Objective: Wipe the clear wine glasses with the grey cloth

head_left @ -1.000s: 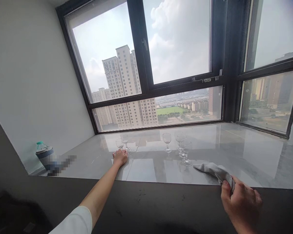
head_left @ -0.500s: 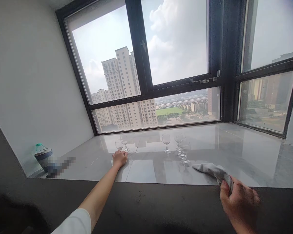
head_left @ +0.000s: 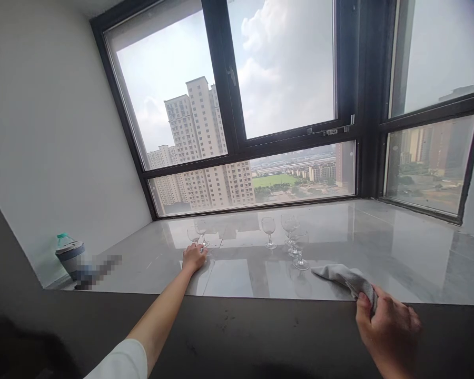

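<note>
Toward the left of the sill, my left hand [head_left: 194, 258] is closed at the foot of a small stemmed wine glass [head_left: 193, 235]. The bowl shows above my fingers, while the stem and base are mostly hidden. Just behind it stands a second clear wine glass [head_left: 201, 230], upright. In my right hand [head_left: 391, 326], at the front edge, a grey cloth [head_left: 339, 275] is gripped between thumb and fingers, its far end lying on the sill. Left of the cloth, several upright wine glasses cluster, the nearest glass [head_left: 300, 245] close to the cloth's tip. Another glass [head_left: 268, 227] stands slightly apart.
The glossy tiled sill [head_left: 229, 276] ends in a front edge above a dark wall. A cup or small bucket [head_left: 71, 257] with a green-topped bottle [head_left: 63, 239] is at far left, beside a blurred patch. A dark-framed window [head_left: 292, 138] rises behind.
</note>
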